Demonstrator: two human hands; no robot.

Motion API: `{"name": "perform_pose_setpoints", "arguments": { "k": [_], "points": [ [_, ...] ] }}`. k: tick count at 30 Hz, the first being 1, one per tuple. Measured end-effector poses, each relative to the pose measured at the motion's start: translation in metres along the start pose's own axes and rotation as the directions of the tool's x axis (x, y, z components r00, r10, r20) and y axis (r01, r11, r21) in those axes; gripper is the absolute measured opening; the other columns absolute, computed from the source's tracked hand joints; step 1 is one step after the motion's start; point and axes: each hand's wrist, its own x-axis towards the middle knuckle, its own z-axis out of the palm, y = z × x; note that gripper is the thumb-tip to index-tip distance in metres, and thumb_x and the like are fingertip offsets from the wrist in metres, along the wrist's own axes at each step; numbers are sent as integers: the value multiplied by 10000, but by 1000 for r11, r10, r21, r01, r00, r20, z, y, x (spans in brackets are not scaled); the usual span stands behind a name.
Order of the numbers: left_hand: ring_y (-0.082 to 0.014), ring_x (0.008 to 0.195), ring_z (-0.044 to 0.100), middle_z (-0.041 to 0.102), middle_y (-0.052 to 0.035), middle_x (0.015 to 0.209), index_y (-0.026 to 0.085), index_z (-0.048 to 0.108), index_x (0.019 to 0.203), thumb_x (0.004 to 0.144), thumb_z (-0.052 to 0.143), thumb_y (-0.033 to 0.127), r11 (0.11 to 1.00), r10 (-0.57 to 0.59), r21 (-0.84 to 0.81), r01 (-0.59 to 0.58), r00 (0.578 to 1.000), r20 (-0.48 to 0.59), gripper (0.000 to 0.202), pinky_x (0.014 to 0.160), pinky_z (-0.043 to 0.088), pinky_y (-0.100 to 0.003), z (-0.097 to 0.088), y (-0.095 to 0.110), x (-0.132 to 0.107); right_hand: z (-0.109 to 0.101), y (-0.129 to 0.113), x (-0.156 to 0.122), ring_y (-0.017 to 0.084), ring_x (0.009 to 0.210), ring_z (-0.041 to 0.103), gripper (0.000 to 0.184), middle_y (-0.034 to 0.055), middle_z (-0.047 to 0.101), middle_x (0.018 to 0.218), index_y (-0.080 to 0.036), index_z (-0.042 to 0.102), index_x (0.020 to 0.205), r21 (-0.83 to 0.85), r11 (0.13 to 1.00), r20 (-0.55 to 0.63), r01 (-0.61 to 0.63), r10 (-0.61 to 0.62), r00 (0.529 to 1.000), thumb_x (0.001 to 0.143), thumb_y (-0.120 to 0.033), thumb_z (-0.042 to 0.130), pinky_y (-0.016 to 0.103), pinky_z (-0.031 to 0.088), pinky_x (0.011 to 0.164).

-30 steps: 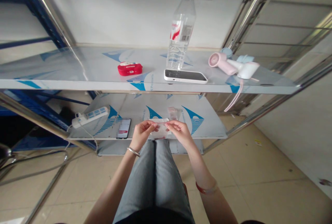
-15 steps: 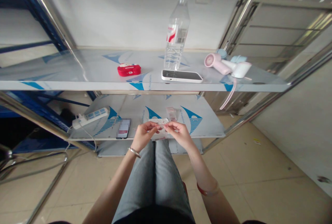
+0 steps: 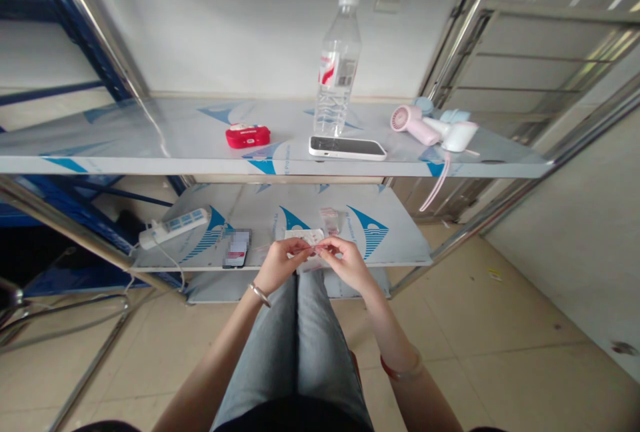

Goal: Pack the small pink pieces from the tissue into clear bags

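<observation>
My left hand (image 3: 279,264) and my right hand (image 3: 344,261) meet above my knees, just in front of the lower shelf (image 3: 400,245). Both pinch a small clear plastic packet (image 3: 306,239) with a white strip and a bit of red print. Fingers of each hand are closed on its edges. A second small clear packet (image 3: 329,219) lies on the lower shelf just beyond my hands. A bracelet circles each wrist.
On the lower shelf lie a phone (image 3: 237,248) and a white power strip (image 3: 173,225). The upper shelf (image 3: 125,145) carries a red case (image 3: 247,135), a water bottle (image 3: 337,65), a white phone (image 3: 347,147) and a pink handheld fan (image 3: 417,124). Steel posts stand on both sides.
My hands have drawn closer together on the packet, which now looks folded smaller. The view has shifted slightly left and down.
</observation>
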Motion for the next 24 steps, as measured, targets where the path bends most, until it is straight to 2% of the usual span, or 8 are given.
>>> {"name": "perform_pose_setpoints", "arguments": {
  "k": [5, 10, 13, 16, 19, 24],
  "points": [
    [-152, 689, 622, 700, -31, 719, 168, 683, 723, 767, 599, 217, 987, 26, 157, -29, 999, 26, 107, 626, 429, -216, 3, -7, 2, 6, 12, -1, 164, 787, 604, 110, 50, 668, 846, -176, 632, 818, -77, 997, -17, 14, -16, 1000, 829, -237, 541, 261, 448, 676],
    [-135, 688, 600, 683, -26, 743, 155, 649, 763, 794, 521, 154, 918, -33, 397, -10, 994, 101, 132, 630, 412, -218, 10, -26, 3, 16, 31, -6, 155, 800, 603, 108, 44, 657, 852, -170, 599, 841, -166, 985, 12, 44, -42, 999, 821, -139, 498, 245, 433, 688],
    [-141, 704, 608, 681, -38, 758, 154, 633, 783, 815, 496, 150, 863, -82, 505, -16, 982, 171, 141, 646, 414, -225, 15, -38, 3, 20, 41, -10, 147, 750, 602, 138, 41, 645, 817, -171, 565, 851, -251, 968, 99, -17, 43, 994, 825, -88, 457, 234, 416, 665],
    [-160, 718, 617, 672, -40, 745, 166, 629, 803, 831, 502, 193, 771, -151, 636, -42, 957, 246, 133, 657, 411, -239, 19, -52, 4, 20, 56, -14, 141, 690, 584, 138, 45, 630, 766, -165, 553, 831, -403, 913, 169, -56, 134, 976, 827, -76, 448, 223, 378, 619],
    [-169, 771, 626, 674, -36, 781, 181, 622, 863, 849, 505, 241, 723, -233, 687, -64, 915, 330, 132, 689, 414, -240, 26, -74, 10, 17, 84, -15, 137, 687, 570, 132, 41, 626, 748, -163, 562, 791, -442, 896, 219, -51, 163, 962, 838, -102, 454, 218, 360, 614],
    [-180, 823, 623, 677, -43, 822, 183, 623, 823, 869, 494, 313, 680, -353, 733, -14, 870, 344, 189, 735, 416, -252, 52, -127, 26, 12, 159, -14, 125, 601, 547, 183, -6, 570, 607, -160, 552, 706, -260, 950, 263, -174, 243, 934, 855, -189, 450, 207, 373, 576]
  ]
}}
